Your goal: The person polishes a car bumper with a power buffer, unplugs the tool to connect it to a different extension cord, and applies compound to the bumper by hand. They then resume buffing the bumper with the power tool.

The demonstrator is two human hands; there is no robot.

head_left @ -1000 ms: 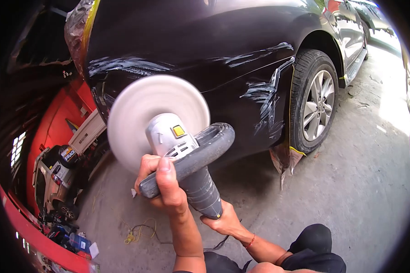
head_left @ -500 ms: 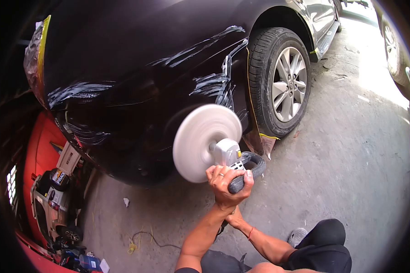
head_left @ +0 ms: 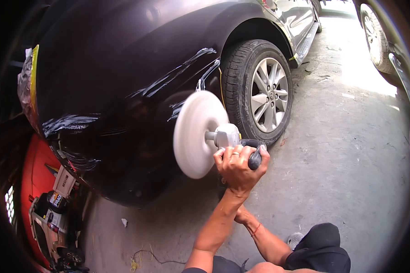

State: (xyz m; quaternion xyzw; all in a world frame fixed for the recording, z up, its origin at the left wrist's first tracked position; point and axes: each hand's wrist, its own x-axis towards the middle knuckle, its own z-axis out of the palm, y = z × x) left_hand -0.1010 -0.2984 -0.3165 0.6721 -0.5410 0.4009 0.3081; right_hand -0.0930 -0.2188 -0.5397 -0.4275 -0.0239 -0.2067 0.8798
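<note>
My left hand (head_left: pixel 242 168), with a ring on one finger, is wrapped around the black front handle of a polisher (head_left: pixel 228 136). Its large white round pad (head_left: pixel 199 134) is blurred by spinning and stands close against the dark car bumper (head_left: pixel 123 159), beside the front wheel. My right hand (head_left: pixel 242 214) is mostly hidden behind my left forearm, and its fingers do not show; a red string circles that wrist. White smears (head_left: pixel 175 73) streak the panel above the pad, with more smears (head_left: pixel 70 123) at the left by the taped headlight area (head_left: pixel 28 91).
The front wheel (head_left: pixel 271 95) is right of the pad. Another vehicle's wheel (head_left: pixel 374 38) is at the upper right. A red surface (head_left: pixel 38 168) and a beige vehicle part (head_left: pixel 54 236) are at the left. A cord (head_left: pixel 161 259) lies on the concrete floor (head_left: pixel 328 173).
The car appears lower and further left in view. The pad is turned more edge-on and now covers part of the smears near the wheel arch. My left hand still grips the handle.
</note>
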